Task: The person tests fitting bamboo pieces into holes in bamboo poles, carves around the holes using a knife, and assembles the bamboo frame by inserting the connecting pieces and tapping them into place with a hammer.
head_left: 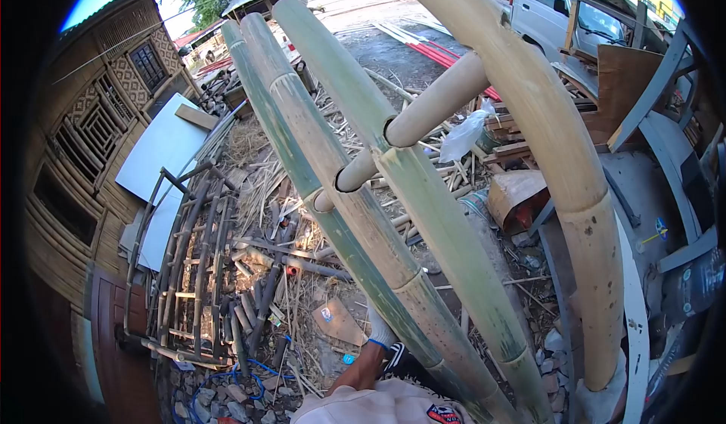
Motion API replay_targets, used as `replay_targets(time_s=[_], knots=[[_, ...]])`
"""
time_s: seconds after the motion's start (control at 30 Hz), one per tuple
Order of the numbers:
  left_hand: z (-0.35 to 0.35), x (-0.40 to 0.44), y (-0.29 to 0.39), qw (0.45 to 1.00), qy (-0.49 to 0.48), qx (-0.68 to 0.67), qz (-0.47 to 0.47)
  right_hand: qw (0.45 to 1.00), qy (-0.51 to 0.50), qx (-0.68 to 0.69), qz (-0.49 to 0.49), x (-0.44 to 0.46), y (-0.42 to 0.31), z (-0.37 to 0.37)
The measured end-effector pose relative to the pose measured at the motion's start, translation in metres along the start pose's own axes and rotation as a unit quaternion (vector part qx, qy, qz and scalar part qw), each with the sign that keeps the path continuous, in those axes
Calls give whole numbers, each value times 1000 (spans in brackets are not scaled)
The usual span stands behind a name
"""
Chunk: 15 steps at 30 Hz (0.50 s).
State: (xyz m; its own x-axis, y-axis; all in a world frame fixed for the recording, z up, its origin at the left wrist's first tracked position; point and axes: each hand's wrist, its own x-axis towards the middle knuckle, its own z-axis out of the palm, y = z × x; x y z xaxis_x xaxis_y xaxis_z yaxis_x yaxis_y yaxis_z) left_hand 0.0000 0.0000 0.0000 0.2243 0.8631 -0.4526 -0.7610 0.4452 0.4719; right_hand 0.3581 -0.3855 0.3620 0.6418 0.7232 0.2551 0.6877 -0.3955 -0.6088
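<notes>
The left hand (380,329), in a pale glove with a blue edge, is low in the middle, near the underside of three long bamboo poles (446,212); its fingers are hidden, so I cannot tell if they are wide or narrow, or what they hold. The right hand I cannot make out with certainty: a pale shape (603,403) lies at the lower end of the thick yellowish pole (586,235), but fingers cannot be read there. These poles fill the middle and the right side, and a round crosspiece (442,100) goes from the thick pole through holes in the others. Around them the ground is crowded. On the left stand a rack of dark bamboo (201,273) and a white board (160,168) beside the woven house wall (83,144). Below, stones (236,409) and a blue hose (259,382) lie near the feet of the rack. Behind are red and white pipes (427,48), a plastic bag (464,135) and a parked truck (546,8); at right, grey curved frames (669,152) stand close to the thick pole and narrow the space.
</notes>
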Motion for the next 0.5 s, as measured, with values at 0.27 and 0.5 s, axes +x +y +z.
replay_targets(time_s=[0.27, 0.5], knots=[[-29, -38, 52, 977, -11, 4, -211, 991, -68, 8, 111, -9, -32, 9], [-78, -64, 71, 894, -238, 279, -256, 985, 51, -52, 155, -85, -17, -36]])
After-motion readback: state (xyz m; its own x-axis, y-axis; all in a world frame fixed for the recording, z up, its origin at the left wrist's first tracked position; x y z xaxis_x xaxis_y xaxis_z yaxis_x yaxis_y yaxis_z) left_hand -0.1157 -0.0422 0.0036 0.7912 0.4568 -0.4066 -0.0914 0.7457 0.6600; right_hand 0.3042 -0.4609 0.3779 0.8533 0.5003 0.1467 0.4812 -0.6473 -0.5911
